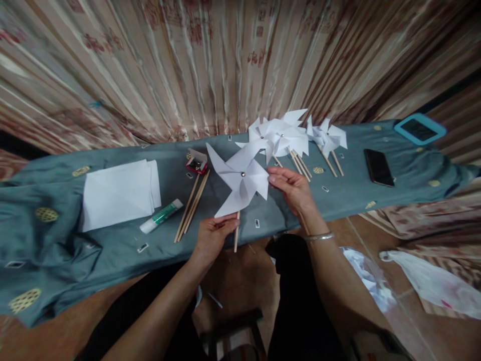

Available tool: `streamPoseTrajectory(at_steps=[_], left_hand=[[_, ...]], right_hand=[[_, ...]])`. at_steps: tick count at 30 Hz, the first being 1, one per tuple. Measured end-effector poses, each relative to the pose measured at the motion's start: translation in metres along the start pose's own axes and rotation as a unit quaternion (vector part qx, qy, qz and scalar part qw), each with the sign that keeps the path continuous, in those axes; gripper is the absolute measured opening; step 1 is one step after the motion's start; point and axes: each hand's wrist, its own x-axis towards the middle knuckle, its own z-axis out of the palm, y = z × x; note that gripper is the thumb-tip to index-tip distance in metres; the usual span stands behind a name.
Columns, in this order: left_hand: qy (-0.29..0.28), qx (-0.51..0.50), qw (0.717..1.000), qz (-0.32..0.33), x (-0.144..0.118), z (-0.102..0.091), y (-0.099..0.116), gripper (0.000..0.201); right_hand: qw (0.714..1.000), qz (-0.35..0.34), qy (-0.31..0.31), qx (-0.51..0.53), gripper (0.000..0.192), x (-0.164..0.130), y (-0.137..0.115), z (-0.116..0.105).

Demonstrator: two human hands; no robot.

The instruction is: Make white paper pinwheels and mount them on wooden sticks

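A white paper pinwheel (244, 173) with a shiny pin at its centre is held upright above the near edge of the table. My left hand (214, 235) is closed on its wooden stick (236, 233), just under the blades. At the pinwheel's right side, the fingers and thumb of my right hand (291, 188) pinch the edge of a blade. Behind it lie more white pinwheels (281, 138) on sticks, overlapping one another, and another pinwheel group (327, 134) to their right. Loose wooden sticks (193, 210) rest left of my left hand, below a small open red box of pins (196, 163).
On the cloth-covered table (112, 255), a stack of white paper (118, 193) and a glue stick (161, 215) lie left. A phone (378, 167) and a blue-framed device (420, 129) sit right. Curtains (225, 65) hang behind. Plastic bags (436, 286) lie on the floor.
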Motion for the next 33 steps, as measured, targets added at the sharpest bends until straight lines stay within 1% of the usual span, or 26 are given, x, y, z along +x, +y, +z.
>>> streamPoseTrajectory(at_steps=[6,13,20,24,33], left_hand=[[0.002,-0.01,1.0,0.008,0.001,0.0,0.001,0.028],[0.002,0.008,1.0,0.02,0.004,-0.001,-0.001,0.03],[-0.001,0.006,0.999,0.034,0.004,0.0,0.0,0.026],[0.007,0.013,0.999,0.034,0.005,-0.001,0.0,0.028],[0.006,0.005,0.999,0.039,0.007,0.001,0.001,0.028]], right_hand=[[1.0,0.004,-0.007,-0.006,0.035,-0.002,0.0,0.001],[1.0,0.015,-0.012,-0.003,0.036,-0.006,0.0,0.004],[0.999,0.033,-0.021,0.0,0.036,-0.01,-0.001,0.007],[0.999,0.036,-0.028,-0.002,0.036,-0.013,-0.002,0.008],[0.999,0.035,-0.026,0.009,0.036,-0.02,-0.001,0.013]])
